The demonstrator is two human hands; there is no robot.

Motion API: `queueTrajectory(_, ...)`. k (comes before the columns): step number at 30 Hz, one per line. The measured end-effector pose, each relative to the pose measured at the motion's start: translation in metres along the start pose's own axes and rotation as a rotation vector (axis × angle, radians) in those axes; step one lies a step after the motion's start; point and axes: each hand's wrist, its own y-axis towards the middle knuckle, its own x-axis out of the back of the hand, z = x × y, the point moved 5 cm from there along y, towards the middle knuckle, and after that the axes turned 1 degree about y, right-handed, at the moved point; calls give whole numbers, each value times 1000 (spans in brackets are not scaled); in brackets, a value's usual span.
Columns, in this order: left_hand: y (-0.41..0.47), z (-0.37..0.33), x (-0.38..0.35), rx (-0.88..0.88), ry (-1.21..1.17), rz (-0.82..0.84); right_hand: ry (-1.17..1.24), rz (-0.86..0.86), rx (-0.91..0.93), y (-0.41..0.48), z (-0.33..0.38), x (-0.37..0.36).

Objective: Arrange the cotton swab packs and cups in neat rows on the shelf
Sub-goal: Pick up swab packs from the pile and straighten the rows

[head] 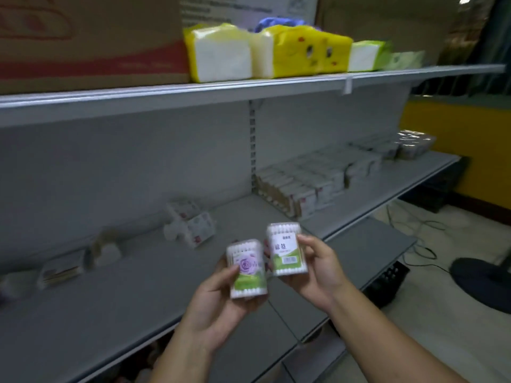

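head view: the person's left hand (218, 308) grips the rose-label pack (247, 269) of cotton swabs. the thumb lies across its front and the fingers curl behind it, so the printed face stays turned toward the camera. the right hand (318, 272) clasps the barcode pack (286, 248) by its sides, a little higher and just beside the first. the two packs nearly touch.

both packs are upright in the air over the front of the grey middle shelf (138, 313), and neither rests on it. holding them side by side with the labels forward looks like a way to match their facing before they are set down.

along the back right of the shelf stands a tidy row of packs (304, 186), pressed close together. that is probably the pattern to extend. further left, some loose packs (190, 225) lie tilted against each other, and a toppled pack (59, 268) lies flat near the far left, so that stretch seems unsorted.

clear tubs (414, 143) sit at the far right end. they may be the cups, but they are too blurred to tell. tissue packs (221, 56) line the shelf above.
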Motion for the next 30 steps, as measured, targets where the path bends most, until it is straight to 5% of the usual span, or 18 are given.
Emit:
queueTrajectory(16,208,213,-221,95,123,208,-103,-126,235,-81,272,251)
queueTrajectory(30,402,260,-259,-47,214,119,-216,-461,277,31,364,382)
